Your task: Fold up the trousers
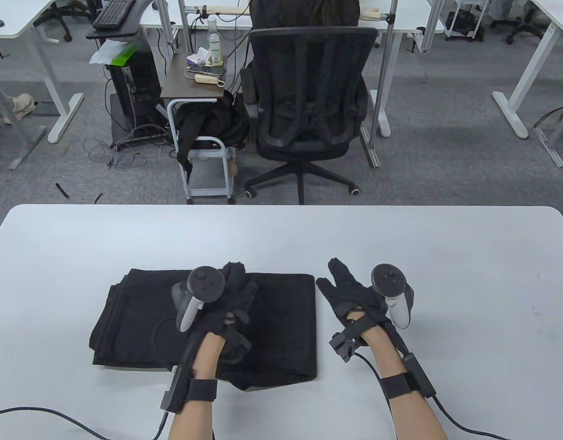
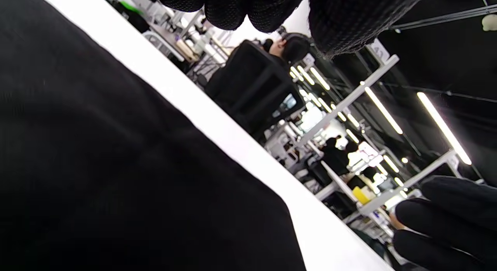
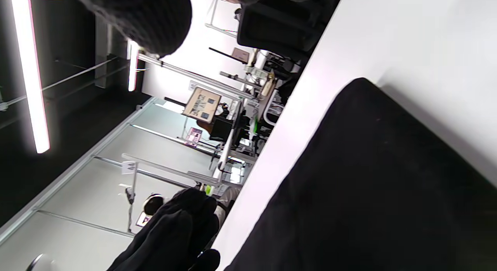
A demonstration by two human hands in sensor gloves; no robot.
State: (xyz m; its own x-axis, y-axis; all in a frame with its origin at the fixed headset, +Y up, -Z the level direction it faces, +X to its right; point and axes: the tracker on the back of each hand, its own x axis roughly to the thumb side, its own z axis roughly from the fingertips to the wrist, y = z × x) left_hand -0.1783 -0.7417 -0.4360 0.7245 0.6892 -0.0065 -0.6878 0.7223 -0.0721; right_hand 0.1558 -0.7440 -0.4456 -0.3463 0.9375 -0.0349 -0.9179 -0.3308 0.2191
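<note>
Fingers [image 1: 239, 275] of left hand [image 1: 226, 302] resting loosely spread over folded black trousers [image 1: 281, 330], apparently smoothing final fold; nothing gripped. Trousers lying as compact rectangle on white table [image 1: 446, 256], near front edge, stacked layers showing at left. Right hand [image 1: 355, 298] flat, unclenched, just beside trousers' right edge; ample bare tabletop w/ room both sides

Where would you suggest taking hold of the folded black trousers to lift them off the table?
Probably at both short ends of the trousers. They lie as a flat rectangle with stacked layers stepped at the left end, so pinch those together there, and let the right hand, now on the table beside them, take the right edge.
</note>
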